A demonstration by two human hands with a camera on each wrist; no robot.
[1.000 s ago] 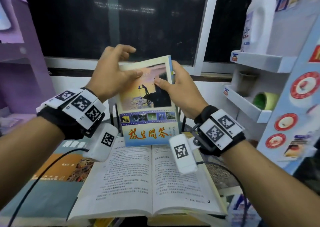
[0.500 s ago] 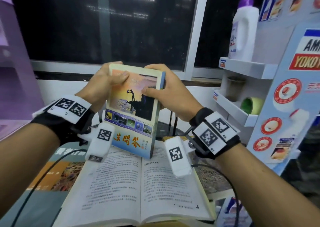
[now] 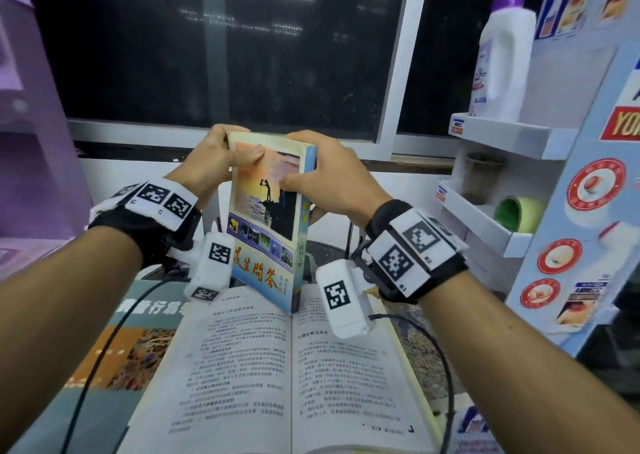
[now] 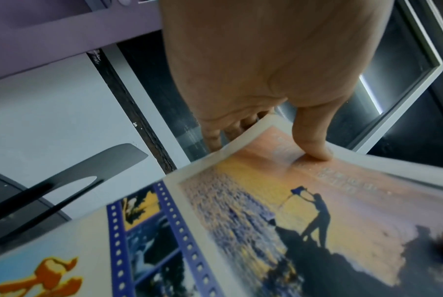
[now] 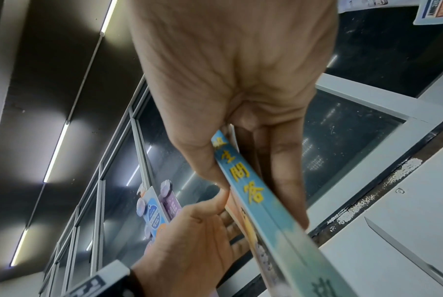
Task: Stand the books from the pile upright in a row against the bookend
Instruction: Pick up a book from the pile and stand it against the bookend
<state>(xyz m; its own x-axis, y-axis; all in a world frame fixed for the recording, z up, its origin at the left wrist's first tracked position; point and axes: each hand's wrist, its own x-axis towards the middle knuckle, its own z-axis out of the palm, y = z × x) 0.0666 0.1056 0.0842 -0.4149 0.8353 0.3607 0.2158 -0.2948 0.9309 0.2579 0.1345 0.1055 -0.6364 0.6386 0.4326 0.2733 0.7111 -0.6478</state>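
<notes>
Head view shows a crowded desk in front of a dark window [image 3: 221, 51] with a white frame. An open book [image 3: 277, 367] lies flat near me, its pages facing up, on top of other books; a large grey and orange book [image 3: 114, 342] lies flat under it on the left side. On the right stands a white shelf rack [image 3: 498, 135] with a white bottle with purple cap [image 3: 502, 55] on the upper tray and a green tape roll [image 3: 516, 207] on the lower tray. On the left is a purple wall or furniture.

I hold the paperback book [image 3: 266, 218] with both hands above the open book, almost upright, a little tilted, its blue spine to the right. My left hand [image 3: 214, 162] grips the upper left corner: the thumb presses on the front cover and the fingers curl behind it, as the left wrist view also shows [image 4: 312, 140]. My right hand [image 3: 329, 176] clamps the upper spine side, thumb on the cover, fingers on the back cover; the right wrist view shows the spine [image 5: 253, 197] between them.

The bottom corner of the paperback is just at the top edge of the open pages; I cannot tell whether it touches. Behind it I see dark metal pieces [image 4: 62, 180] near the white wall, perhaps the bookend, but I cannot tell. Between the pile and the wall there is only little room.
</notes>
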